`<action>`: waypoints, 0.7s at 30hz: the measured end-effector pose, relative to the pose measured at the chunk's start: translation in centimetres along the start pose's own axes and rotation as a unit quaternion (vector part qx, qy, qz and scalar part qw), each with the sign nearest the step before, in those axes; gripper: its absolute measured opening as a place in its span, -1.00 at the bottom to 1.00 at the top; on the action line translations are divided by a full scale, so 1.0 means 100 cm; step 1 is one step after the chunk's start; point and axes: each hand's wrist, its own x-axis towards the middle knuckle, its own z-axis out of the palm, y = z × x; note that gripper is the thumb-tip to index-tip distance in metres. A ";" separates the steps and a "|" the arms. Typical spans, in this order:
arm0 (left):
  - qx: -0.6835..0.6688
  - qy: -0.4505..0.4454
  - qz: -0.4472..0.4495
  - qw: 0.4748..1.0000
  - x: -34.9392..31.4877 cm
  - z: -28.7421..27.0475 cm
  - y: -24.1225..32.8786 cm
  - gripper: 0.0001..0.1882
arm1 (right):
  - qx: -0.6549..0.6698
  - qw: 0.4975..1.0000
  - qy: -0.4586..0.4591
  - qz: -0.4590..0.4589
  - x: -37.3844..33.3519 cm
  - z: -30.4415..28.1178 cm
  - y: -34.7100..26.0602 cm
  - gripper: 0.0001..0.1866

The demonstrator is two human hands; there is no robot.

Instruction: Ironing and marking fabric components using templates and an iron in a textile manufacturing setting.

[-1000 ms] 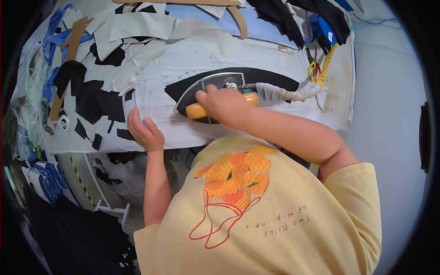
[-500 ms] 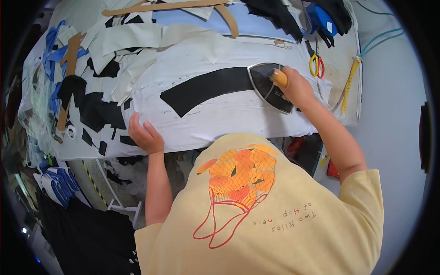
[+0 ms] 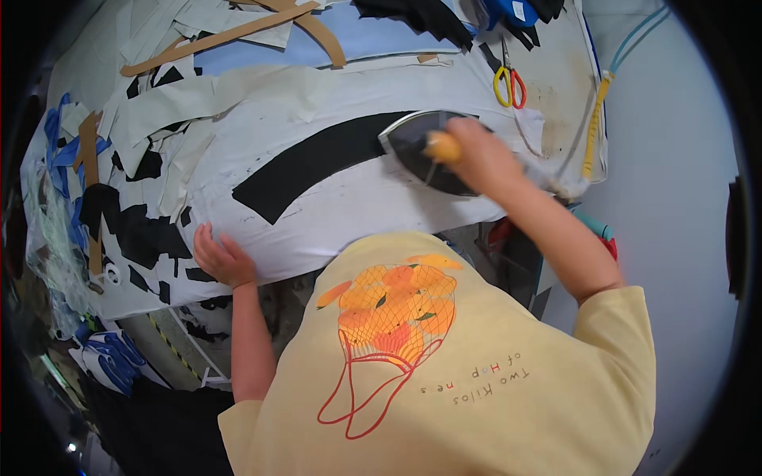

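Note:
My right hand [image 3: 476,155] is wrapped round the handle of an iron [image 3: 417,163], which is smeared by motion. The iron lies across the right end of a curved black fabric strip [image 3: 309,163], hiding part of it. That strip arcs over a white cloth [image 3: 349,194] covering the table. My left hand [image 3: 222,255] rests on the cloth near the table's front edge, fingers apart and holding nothing. Small black fabric scraps [image 3: 152,238] lie just left of it.
Scissors [image 3: 509,86] with yellow and red handles lie at the far right, near a yellow-wrapped hose [image 3: 600,131]. Brown strips [image 3: 218,38], pale offcuts [image 3: 182,107] and light blue fabric [image 3: 270,54] cover the back and left. Clear plastic [image 3: 51,230] hangs at the left edge.
The iron has turned, its tip now pointing left, and my right hand has turned with it. The whole view has shifted and tilted a little. My left hand stays on the cloth.

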 end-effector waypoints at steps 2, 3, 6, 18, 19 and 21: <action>0.009 0.010 0.006 1.000 0.000 0.003 -0.001 -0.64 | -0.047 0.996 -0.035 -0.071 0.006 0.030 -0.035 -0.73; 0.010 0.009 0.009 1.000 0.000 0.006 -0.003 -0.64 | -0.045 0.996 -0.035 -0.069 0.006 0.030 -0.034 -0.73; 0.006 0.015 0.017 1.000 -0.003 0.004 -0.006 -0.62 | -0.020 0.997 -0.041 -0.070 0.006 0.030 -0.026 -0.76; 0.040 -0.010 0.000 0.999 0.002 0.009 -0.001 -0.63 | 0.014 0.997 0.031 0.073 -0.003 -0.007 0.118 -0.69; 0.043 -0.019 0.000 0.999 -0.001 0.005 -0.002 -0.63 | 0.015 0.996 0.033 0.080 -0.007 -0.006 0.128 -0.69; 0.046 -0.015 -0.006 0.999 -0.001 0.007 -0.001 -0.63 | 0.006 0.995 0.056 0.079 -0.008 -0.005 0.151 -0.74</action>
